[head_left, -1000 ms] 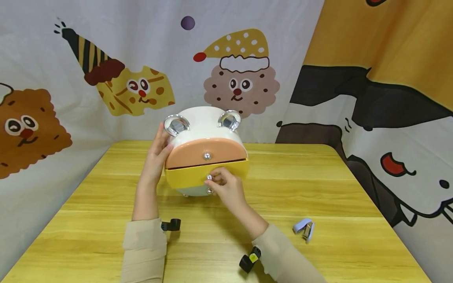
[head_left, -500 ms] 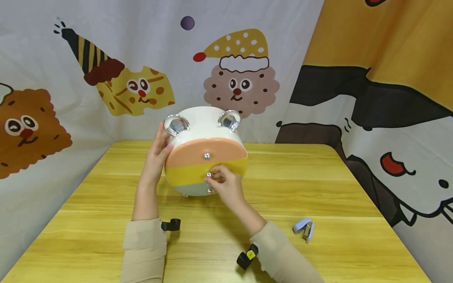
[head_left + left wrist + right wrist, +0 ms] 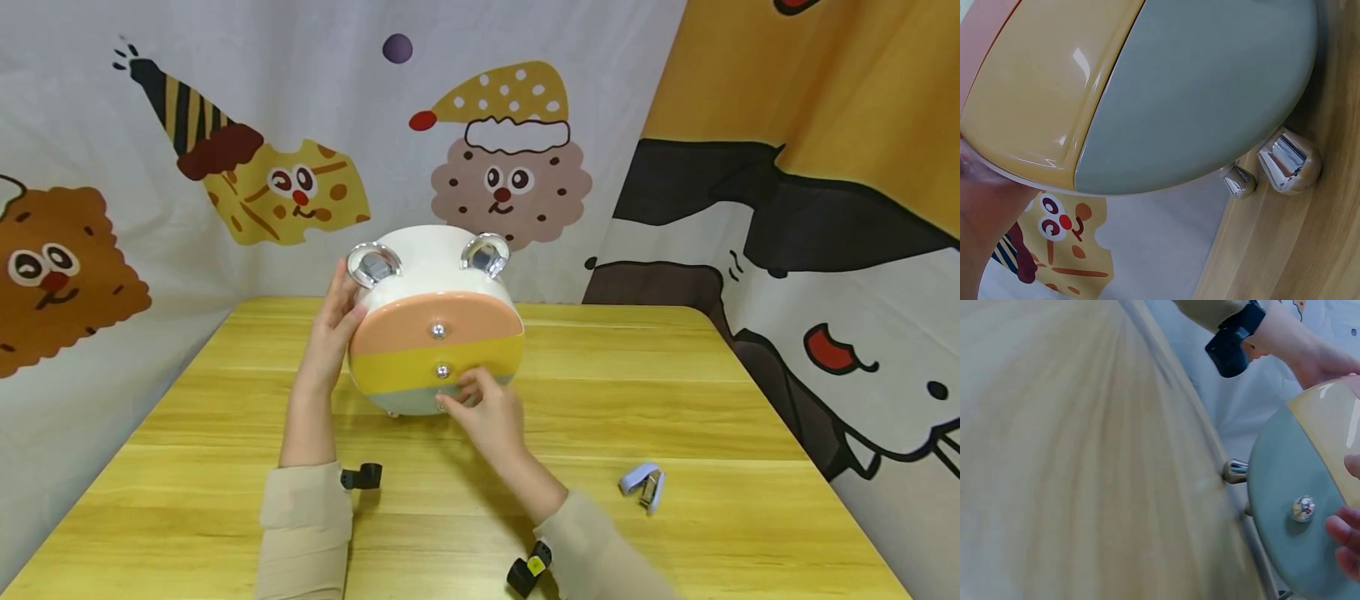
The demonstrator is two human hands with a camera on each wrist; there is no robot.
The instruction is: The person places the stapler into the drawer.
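Observation:
A round white drawer box (image 3: 442, 258) with two silver ears stands on the table. Its front has an orange drawer (image 3: 397, 327), a yellow drawer (image 3: 397, 368) and a grey-green drawer (image 3: 1197, 94), each with a silver knob; all three sit flush. My left hand (image 3: 324, 342) rests against the box's left side, fingers along it and thumb at the front edge. My right hand (image 3: 495, 417) is in front of the grey-green drawer, fingers loosely bent. In the right wrist view its fingertips (image 3: 1344, 531) are apart from the lowest knob (image 3: 1302, 509).
A small lavender stapler (image 3: 643, 486) lies on the wooden table (image 3: 712, 400), right of my right forearm. Silver feet (image 3: 1288, 162) hold the box above the tabletop. Behind the table hangs a cloth (image 3: 300, 83) printed with cartoon figures.
The yellow drawer, slightly out a second ago, went in flush under my right hand. That hand then let go of the middle knob and moved down towards the lowest knob. My left hand stayed.

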